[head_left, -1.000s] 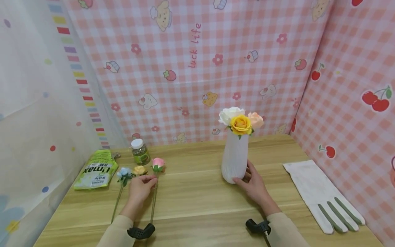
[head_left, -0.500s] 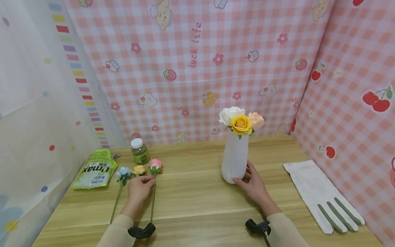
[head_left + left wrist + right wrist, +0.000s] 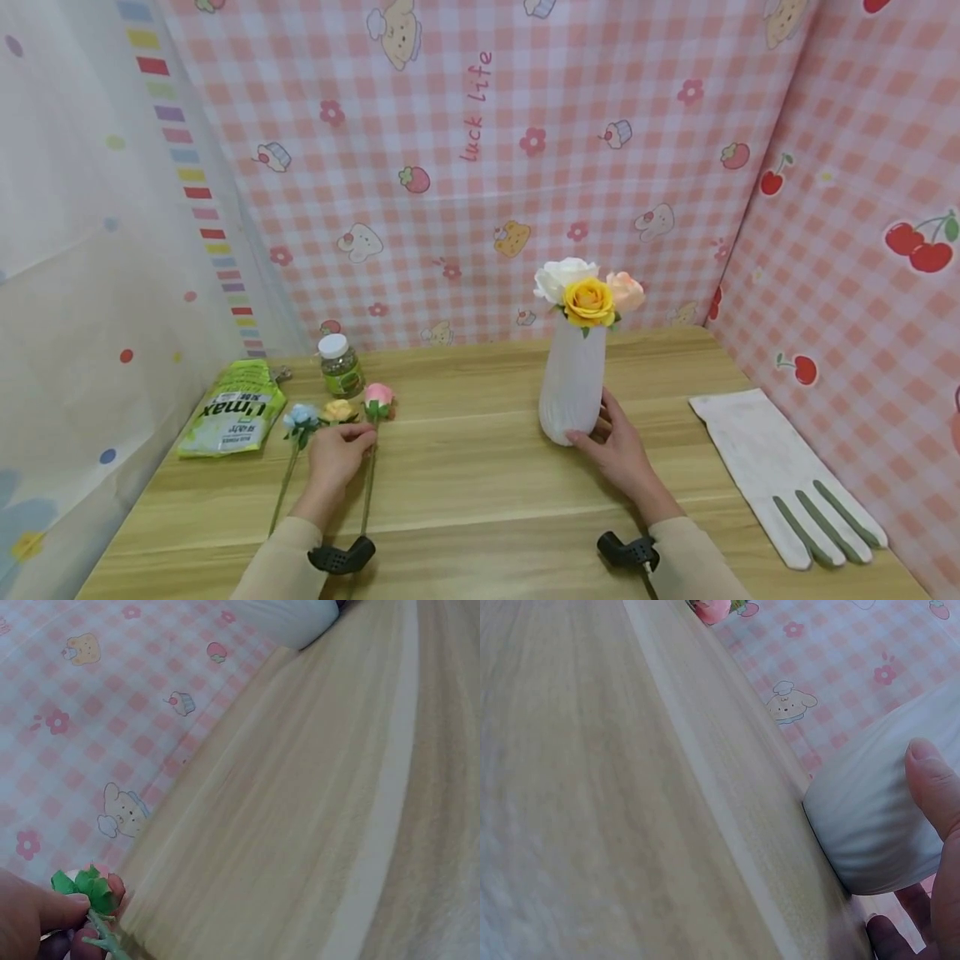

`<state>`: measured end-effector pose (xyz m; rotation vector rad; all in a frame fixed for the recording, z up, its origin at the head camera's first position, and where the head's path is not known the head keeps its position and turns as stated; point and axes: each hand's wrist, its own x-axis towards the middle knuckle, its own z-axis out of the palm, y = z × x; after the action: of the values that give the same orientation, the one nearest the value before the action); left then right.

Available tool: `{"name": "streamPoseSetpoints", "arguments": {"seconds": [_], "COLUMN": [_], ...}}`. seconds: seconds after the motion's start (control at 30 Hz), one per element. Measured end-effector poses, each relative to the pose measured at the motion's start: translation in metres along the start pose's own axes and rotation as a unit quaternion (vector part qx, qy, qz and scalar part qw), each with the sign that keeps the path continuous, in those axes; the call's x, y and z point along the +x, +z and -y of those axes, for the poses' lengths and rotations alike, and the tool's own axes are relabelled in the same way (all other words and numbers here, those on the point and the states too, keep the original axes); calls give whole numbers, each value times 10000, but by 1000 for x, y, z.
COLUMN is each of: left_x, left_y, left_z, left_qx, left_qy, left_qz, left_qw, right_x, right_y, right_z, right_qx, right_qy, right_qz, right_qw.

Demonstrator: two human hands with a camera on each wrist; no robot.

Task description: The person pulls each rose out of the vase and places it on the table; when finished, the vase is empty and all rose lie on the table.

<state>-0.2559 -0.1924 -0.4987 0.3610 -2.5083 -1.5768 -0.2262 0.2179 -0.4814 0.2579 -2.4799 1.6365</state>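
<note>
My left hand point(image 3: 337, 457) pinches the stem of a pink artificial rose point(image 3: 378, 400) just under its bloom, at the left of the head view. In the left wrist view the thumb and fingers meet on the green stem point(image 3: 106, 936). Beside that hand lie a blue flower point(image 3: 302, 421) and a pale yellow flower point(image 3: 339, 412), the latter's stem hidden behind the hand. My right hand point(image 3: 617, 442) grips the base of a white ribbed vase point(image 3: 572, 383), thumb in front. White, yellow point(image 3: 588, 302) and peach roses fill its mouth.
Behind the left hand stand a lidded jar point(image 3: 341, 367) and a green snack bag point(image 3: 236, 408). A white glove with green-striped fingers point(image 3: 787, 475) lies at the right. Checked cloth point(image 3: 450, 208) walls the table's back and right side.
The pink rose has shifted slightly left, its bloom turning a little in my left hand. My right hand and the vase stay in place.
</note>
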Motion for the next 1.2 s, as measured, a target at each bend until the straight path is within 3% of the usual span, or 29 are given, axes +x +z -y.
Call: {"name": "streamPoseSetpoints", "arguments": {"seconds": [0.07, 0.3, 0.67, 0.83, 1.03, 1.2], "left_x": [0, 0, -2, -4, -10, -20], "left_y": [-3, -7, -7, -15, -29, -30], "left_z": [-1, -3, -6, -8, -28, -59], "left_qx": [-29, 84, 606, 927, 839, 401], "left_qy": [-21, -96, 263, 499, 543, 601], "left_qz": [39, 162, 37, -150, -100, 138], "left_qw": [10000, 9998, 9978, 9943, 9949, 9973], "right_x": [0, 10, 10, 9, 1, 0], "right_y": [0, 4, 4, 5, 2, -1], "right_z": [-1, -40, -41, -35, -8, 1], "right_qx": [-25, -12, -10, -16, -60, -106], "right_qy": [-36, -62, -97, -72, -45, 70], "right_qz": [3, -68, -66, -36, 25, 69], "right_qw": [10000, 10000, 9999, 10000, 10000, 9999]}}
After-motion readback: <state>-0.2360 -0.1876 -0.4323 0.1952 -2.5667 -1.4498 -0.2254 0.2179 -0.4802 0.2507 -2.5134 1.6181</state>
